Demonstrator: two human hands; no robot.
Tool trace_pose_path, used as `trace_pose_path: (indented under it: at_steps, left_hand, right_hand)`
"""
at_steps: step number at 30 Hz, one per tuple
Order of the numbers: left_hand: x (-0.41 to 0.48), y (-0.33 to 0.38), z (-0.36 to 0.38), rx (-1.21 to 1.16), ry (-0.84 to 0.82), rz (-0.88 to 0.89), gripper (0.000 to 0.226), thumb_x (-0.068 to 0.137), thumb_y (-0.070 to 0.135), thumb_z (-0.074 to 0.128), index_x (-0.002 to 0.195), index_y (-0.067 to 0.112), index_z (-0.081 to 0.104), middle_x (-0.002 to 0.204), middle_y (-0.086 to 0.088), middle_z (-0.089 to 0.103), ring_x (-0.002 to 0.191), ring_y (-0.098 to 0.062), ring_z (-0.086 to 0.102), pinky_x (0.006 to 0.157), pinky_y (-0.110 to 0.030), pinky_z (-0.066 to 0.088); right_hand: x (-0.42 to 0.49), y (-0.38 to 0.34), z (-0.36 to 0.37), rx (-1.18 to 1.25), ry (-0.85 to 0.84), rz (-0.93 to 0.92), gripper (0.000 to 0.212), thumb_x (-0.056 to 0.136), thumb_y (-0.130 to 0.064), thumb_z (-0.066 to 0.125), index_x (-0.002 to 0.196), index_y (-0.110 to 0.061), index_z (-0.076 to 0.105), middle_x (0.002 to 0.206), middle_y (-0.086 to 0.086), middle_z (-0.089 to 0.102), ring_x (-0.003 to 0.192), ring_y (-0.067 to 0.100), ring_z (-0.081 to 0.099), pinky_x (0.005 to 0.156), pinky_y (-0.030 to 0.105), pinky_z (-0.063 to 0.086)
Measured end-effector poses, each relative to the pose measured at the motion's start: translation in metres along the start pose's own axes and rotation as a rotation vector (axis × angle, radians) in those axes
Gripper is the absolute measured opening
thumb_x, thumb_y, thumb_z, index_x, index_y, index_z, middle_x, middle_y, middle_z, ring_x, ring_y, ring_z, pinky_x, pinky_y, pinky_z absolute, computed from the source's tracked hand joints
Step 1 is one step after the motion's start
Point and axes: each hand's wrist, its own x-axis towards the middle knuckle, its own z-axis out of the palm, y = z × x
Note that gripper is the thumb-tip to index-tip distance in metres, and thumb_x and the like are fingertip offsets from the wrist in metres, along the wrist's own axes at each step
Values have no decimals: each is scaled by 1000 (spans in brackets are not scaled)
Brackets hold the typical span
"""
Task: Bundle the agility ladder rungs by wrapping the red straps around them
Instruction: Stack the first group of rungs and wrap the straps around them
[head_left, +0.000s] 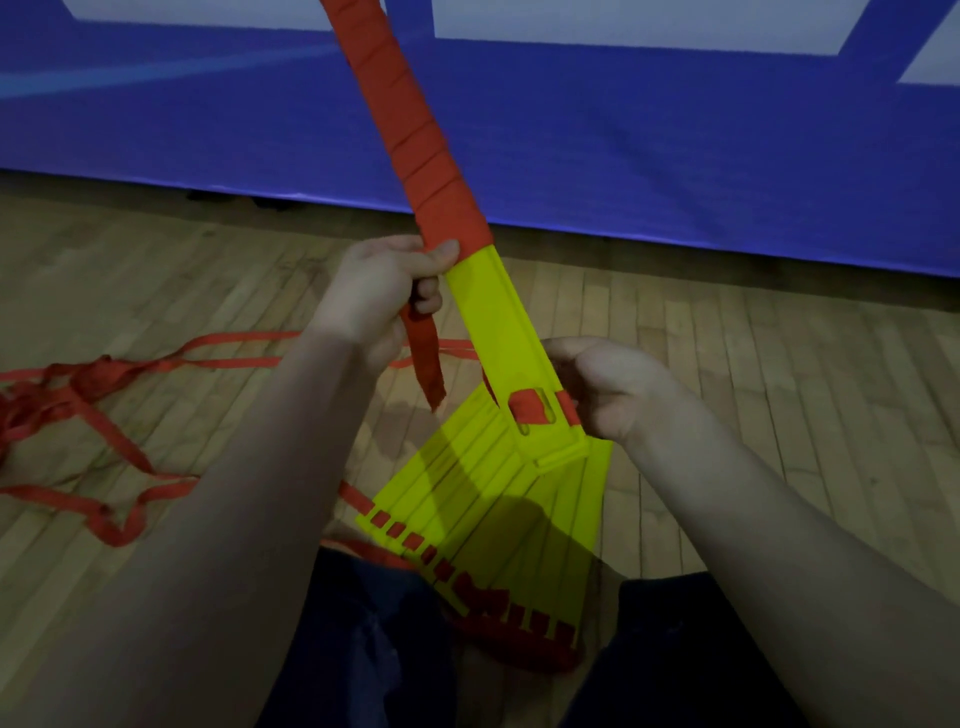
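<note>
The yellow rung is slanting up and away between the two hands. Its upper length, above the left hand's grip, is wound in turns of red strap and is running out of the top of the view.

The left hand is pinching the strap with thumb and curled fingers right at the lowest turn. The strap's free tail is hanging just below that grip.

The right hand is curling round the rung's near end, beside a slot with red strap threaded through it.

Below the right hand's grip, the fan of rungs is spreading down onto the dark trousers, with red strap showing along its lower edge.

Left of the left arm, loose straps are lying tangled on the wooden floor. Beyond both hands a blue banner is standing.
</note>
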Motion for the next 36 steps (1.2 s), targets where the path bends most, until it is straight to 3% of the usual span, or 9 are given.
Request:
trace_pose_path:
  at_steps: [5,8,13,16,19,24,27,30,36]
  left_hand:
    - [-25,9,22,-61,-117,-17,6,88,1,60,82,1,58,54,3,41,42,-3,35,37,-14,28]
    - [-34,6,33,-53,-164,-33,14,89,0,59,76,4,59,58,0,38,41,-2,33,37,-15,26]
    - [-35,0,41,-14,-205,-43,12,91,3,57,79,4,58,54,-1,39,41,-3,35,38,-14,29]
    - [-38,-2,47,-34,-180,-51,13,92,3,56,80,5,61,52,0,41,42,-5,37,39,-14,31]
    - [-42,-4,53,-22,-150,-37,8,92,6,58,85,7,62,52,2,47,43,-4,40,40,-15,33]
    - [-55,6,60,-9,-222,23,9,93,6,56,97,4,64,43,13,49,37,2,43,37,-9,32]
    - [-55,11,57,-22,-241,56,17,93,16,59,81,12,71,48,12,52,40,1,40,38,-11,29]
    - [-55,13,50,-35,-259,70,10,89,10,61,97,9,67,61,7,59,42,3,46,41,-9,34]
    - [-48,10,45,-124,-327,71,42,72,23,68,111,9,61,74,-3,48,48,1,41,44,-11,30]
  right_hand:
    - [-4,-9,2,8,68,-56,24,93,-2,42,73,-5,55,45,3,49,33,9,40,27,15,26]
    - [-3,-9,4,-27,30,-71,24,91,-3,40,80,-7,61,70,10,53,58,19,45,43,24,40]
    - [-10,-18,-1,63,9,-122,38,97,-26,33,96,-1,62,75,10,63,55,18,55,53,25,46]
    - [-15,-17,4,14,16,-199,46,96,-40,45,102,0,67,87,15,71,67,21,68,65,30,55]
    - [-12,-8,16,30,161,-400,24,97,-24,56,85,-5,66,73,14,69,61,23,66,61,33,55]
    - [-7,-7,18,53,346,-514,26,98,-16,55,72,-16,54,48,-4,61,45,10,58,56,28,46]
    - [-12,-9,15,128,319,-555,26,95,-12,58,70,-13,58,49,-1,62,45,12,61,56,27,48]
    - [-14,-14,13,165,296,-561,17,94,-12,59,78,-7,61,54,6,63,45,16,60,53,28,50]
    - [-26,-20,14,204,108,-602,25,96,-4,49,119,0,56,65,7,63,45,15,55,44,21,45]
